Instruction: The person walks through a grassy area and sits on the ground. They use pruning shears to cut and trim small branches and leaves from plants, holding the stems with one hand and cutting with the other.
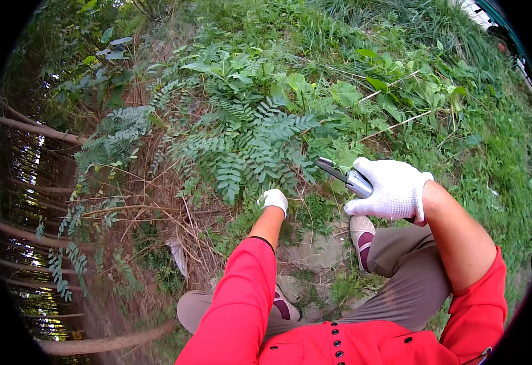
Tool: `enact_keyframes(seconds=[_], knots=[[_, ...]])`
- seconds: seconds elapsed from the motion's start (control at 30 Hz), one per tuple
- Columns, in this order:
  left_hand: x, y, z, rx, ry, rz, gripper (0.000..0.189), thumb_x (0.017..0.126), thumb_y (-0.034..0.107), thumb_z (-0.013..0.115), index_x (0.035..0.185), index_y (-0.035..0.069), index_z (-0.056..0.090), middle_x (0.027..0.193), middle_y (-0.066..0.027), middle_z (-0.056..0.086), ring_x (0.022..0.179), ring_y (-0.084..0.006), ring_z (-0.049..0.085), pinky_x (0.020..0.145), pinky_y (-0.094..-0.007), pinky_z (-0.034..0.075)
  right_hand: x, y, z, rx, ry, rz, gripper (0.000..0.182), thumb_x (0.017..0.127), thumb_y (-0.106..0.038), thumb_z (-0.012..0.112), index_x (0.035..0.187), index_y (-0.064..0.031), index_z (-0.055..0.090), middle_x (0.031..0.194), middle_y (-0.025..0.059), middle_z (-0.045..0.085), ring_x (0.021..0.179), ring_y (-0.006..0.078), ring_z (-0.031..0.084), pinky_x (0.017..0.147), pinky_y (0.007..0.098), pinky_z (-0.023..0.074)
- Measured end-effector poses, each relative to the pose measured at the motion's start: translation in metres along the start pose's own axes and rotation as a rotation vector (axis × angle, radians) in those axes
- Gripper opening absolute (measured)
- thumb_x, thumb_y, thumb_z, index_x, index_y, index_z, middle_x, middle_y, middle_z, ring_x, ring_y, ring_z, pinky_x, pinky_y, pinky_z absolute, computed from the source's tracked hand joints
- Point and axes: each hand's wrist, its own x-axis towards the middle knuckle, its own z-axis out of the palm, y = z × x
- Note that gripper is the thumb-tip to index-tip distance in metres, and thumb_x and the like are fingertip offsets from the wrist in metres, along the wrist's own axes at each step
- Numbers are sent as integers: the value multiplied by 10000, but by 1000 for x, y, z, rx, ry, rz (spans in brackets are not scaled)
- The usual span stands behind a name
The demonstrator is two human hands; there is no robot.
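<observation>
My left hand (273,200), in a white knit glove, reaches into the base of a leafy shrub (266,141) with paired oval leaflets. Leaves hide its fingers, so I cannot tell whether it grips a stem. My right hand (391,188), also gloved in white, is closed around a metal hand tool (359,183) with a silver body and a dark, narrow blade end. The tool points left towards the shrub, its tip close to the foliage. Its exact kind is partly hidden by the glove.
Dry twigs and stalks (197,232) lie left of my left arm, beside a pale scrap (178,256). Tree trunks (106,343) stand along the left. Weeds and grass (489,159) cover the right. My shoes (361,239) rest by a bare stony patch (316,251).
</observation>
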Motion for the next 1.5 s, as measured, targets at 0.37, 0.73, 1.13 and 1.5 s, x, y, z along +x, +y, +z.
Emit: enact_keyframes(seconds=[0.37,0.73,1.13,1.5], knots=[[-105,-52,41,-224,17,25,270,846,201,526,943,69,742,1034,-184,690,954,-333,677,819,-420,536,-4,-19,12,-81,-34,38,600,760,-481,668,1129,-21,554,1063,193,645,990,339,626,871,394,483],[-232,-183,-28,-625,352,8,400,849,360,583,939,-20,669,946,-262,653,908,-416,621,812,-458,486,-6,-36,41,6,66,-87,583,745,-514,695,1013,-18,547,953,212,637,915,365,625,813,416,479],[-262,-158,-83,-558,719,-61,254,878,307,567,944,72,638,872,-189,660,848,-392,622,749,-486,479,15,-41,89,1002,-411,-159,468,878,-514,637,963,-72,511,817,51,596,631,132,562,547,313,493],[-253,-126,-92,-594,782,60,206,884,265,559,918,72,620,815,-182,652,792,-389,624,706,-487,482,56,-44,93,1212,-436,106,381,868,-452,679,923,-113,514,776,65,640,638,205,648,590,379,549]])
